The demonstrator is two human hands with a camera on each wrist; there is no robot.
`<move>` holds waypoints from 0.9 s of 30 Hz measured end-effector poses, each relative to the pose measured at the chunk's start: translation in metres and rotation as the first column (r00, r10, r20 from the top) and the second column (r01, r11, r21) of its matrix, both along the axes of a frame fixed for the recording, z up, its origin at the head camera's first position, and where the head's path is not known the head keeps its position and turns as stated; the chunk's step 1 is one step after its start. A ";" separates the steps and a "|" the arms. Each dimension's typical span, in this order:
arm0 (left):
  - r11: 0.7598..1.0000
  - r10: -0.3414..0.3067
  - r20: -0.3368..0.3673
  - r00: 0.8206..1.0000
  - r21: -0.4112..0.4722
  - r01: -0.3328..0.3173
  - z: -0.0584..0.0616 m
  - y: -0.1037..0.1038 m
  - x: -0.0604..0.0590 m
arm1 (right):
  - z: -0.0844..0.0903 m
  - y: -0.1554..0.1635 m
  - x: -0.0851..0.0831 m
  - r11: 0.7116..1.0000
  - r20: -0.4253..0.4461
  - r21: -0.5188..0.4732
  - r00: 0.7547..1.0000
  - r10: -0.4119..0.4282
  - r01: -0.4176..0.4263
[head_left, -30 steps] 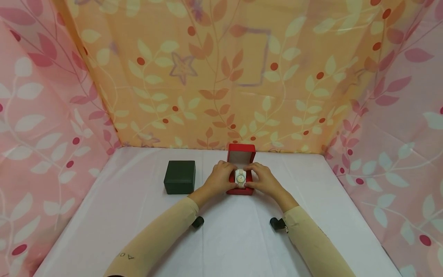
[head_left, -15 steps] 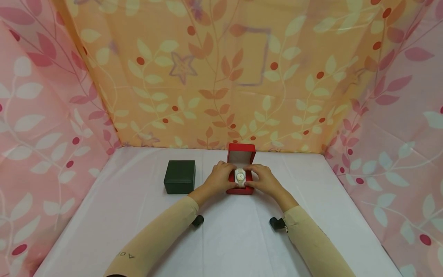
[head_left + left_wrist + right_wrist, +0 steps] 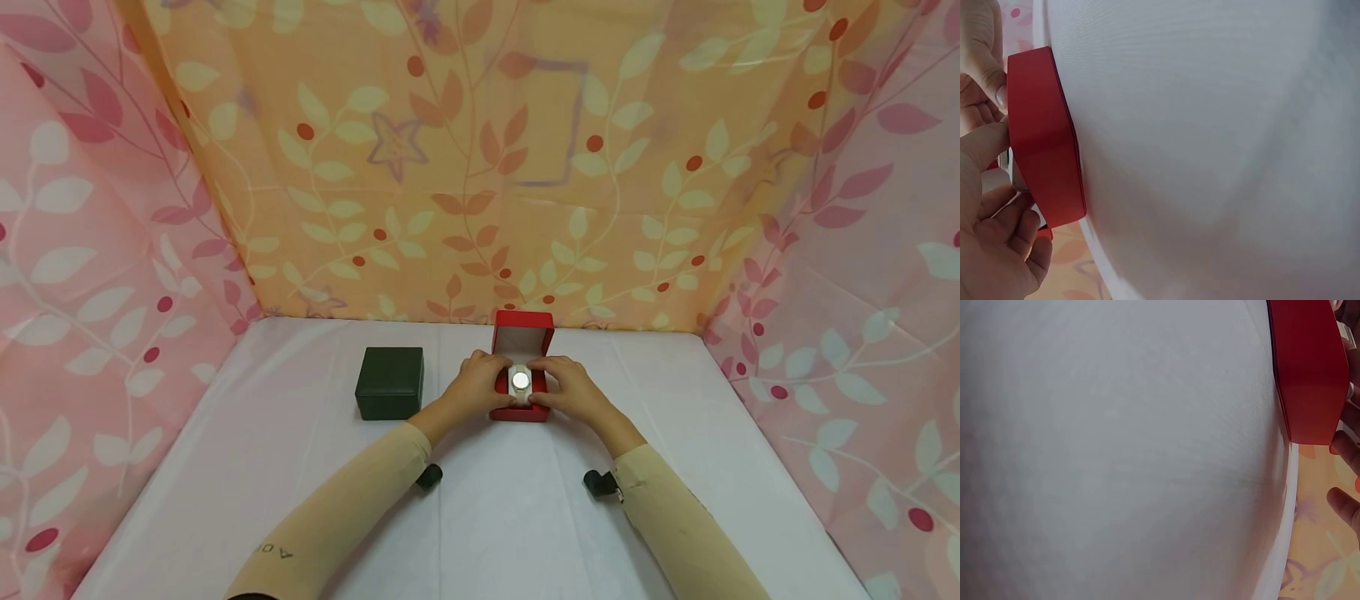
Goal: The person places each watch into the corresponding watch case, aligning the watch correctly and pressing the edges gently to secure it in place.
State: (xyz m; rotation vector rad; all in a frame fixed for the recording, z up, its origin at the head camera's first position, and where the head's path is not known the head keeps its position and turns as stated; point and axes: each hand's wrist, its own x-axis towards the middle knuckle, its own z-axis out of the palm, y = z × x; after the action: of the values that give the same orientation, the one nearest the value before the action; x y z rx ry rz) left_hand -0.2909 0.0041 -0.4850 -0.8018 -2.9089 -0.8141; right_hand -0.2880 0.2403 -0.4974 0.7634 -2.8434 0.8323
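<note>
A person stands at the white worktop (image 3: 480, 517) with both hands closed in on an open red box (image 3: 522, 367), its lid upright at the back. The left hand (image 3: 474, 385) comes in from one side and the right hand (image 3: 568, 388) from the other, fingers curled and pinching the watch (image 3: 521, 381) that sits on the cushion in the box's base. The dial faces up between the fingertips.

To seat or lift it well, I would keep the pinch even on both sides of the strap, press straight along the cushion rather than twisting, and let the box stay flat on the worktop.

A dark green box (image 3: 390, 382) sits shut just left of the hands. The strap and cushion are mostly covered by fingers, so I cannot tell how firmly the watch is bedded. The wrist views show only the box's red outer wall (image 3: 1044, 144) and cloth; the watch is hidden there.
</note>
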 end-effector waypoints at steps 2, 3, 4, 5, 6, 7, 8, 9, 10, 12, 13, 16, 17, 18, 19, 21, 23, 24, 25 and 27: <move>1.000 0.000 0.007 1.000 0.008 0.000 0.000 0.000 0.000 | 0.000 0.000 -0.001 1.000 0.004 0.003 1.000 -0.003 0.003; 1.000 0.000 0.010 1.000 0.011 0.000 0.000 0.000 0.000 | 0.000 0.000 -0.001 1.000 0.007 0.004 1.000 -0.005 0.005; 1.000 -0.002 0.008 1.000 0.010 0.002 0.000 0.000 0.000 | 0.000 0.000 -0.001 1.000 0.010 0.004 1.000 -0.007 0.007; 1.000 -0.002 0.010 1.000 0.011 0.002 0.000 0.000 0.000 | 0.000 0.000 -0.001 1.000 0.013 0.004 1.000 -0.009 0.009; 1.000 -0.002 0.012 1.000 0.010 0.002 0.000 0.000 0.000 | 0.000 0.000 -0.001 1.000 0.014 0.005 1.000 -0.011 0.011; 1.000 -0.002 0.014 1.000 0.010 0.002 0.000 0.000 -0.001 | 0.000 0.000 -0.001 1.000 0.016 0.004 1.000 -0.012 0.012; 1.000 -0.001 0.019 1.000 0.011 0.000 0.000 -0.001 -0.001 | 0.001 0.000 -0.001 1.000 0.013 0.005 1.000 -0.012 0.012; 1.000 0.001 0.025 1.000 0.013 -0.001 0.000 -0.001 -0.001 | 0.001 0.000 0.000 1.000 0.012 0.005 1.000 -0.012 0.011; 1.000 0.002 0.030 1.000 0.014 -0.002 0.000 -0.001 -0.001 | 0.002 0.000 0.000 1.000 0.011 0.003 1.000 -0.010 0.010; 1.000 0.004 0.038 0.999 0.014 -0.005 0.000 -0.001 -0.001 | 0.002 0.000 0.000 1.000 0.009 -0.002 1.000 -0.009 0.009; 1.000 0.004 0.039 0.999 0.014 -0.004 0.000 -0.001 -0.001 | 0.003 0.000 0.001 1.000 0.009 -0.009 1.000 -0.006 0.007; 1.000 -0.005 0.029 1.000 0.003 0.005 0.000 -0.001 -0.001 | 0.004 0.000 0.001 1.000 0.013 -0.015 1.000 -0.006 0.006; 1.000 -0.009 0.019 1.000 -0.004 0.009 0.000 -0.001 -0.002 | 0.004 0.000 0.001 1.000 0.012 -0.014 1.000 -0.005 0.005; 1.000 -0.012 0.008 1.000 -0.014 0.012 0.000 -0.001 -0.002 | 0.004 0.000 0.001 1.000 0.011 -0.014 1.000 -0.003 0.004; 1.000 -0.014 -0.005 1.000 -0.025 0.014 0.000 -0.001 -0.002 | 0.004 0.000 0.002 1.000 0.010 -0.013 1.000 -0.001 0.001; 0.999 -0.014 -0.030 0.999 -0.050 0.013 -0.001 -0.001 -0.002 | 0.005 -0.001 0.002 1.000 0.005 -0.009 1.000 0.002 -0.002; 0.998 -0.011 -0.052 0.999 -0.070 0.007 -0.001 -0.001 -0.002 | 0.005 -0.001 0.002 1.000 -0.001 -0.008 1.000 0.007 -0.007; 0.997 -0.008 -0.059 0.998 -0.076 0.003 -0.001 -0.001 -0.002 | 0.006 -0.002 0.002 1.000 -0.002 -0.009 1.000 0.008 -0.008; 0.997 -0.004 -0.062 0.998 -0.077 0.000 -0.002 0.000 -0.002 | 0.006 -0.002 0.002 1.000 -0.002 -0.008 1.000 0.008 -0.008; 0.997 0.000 -0.062 0.998 -0.074 -0.005 -0.002 0.000 -0.001 | 0.008 -0.002 0.002 1.000 0.002 -0.007 1.000 0.006 -0.006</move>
State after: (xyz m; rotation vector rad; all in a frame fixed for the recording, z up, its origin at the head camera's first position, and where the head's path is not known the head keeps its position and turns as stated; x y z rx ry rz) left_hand -0.2917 0.0043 -0.4866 -0.8134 -2.9003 -0.6722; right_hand -0.2855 0.2383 -0.4897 0.7716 -2.8397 0.8434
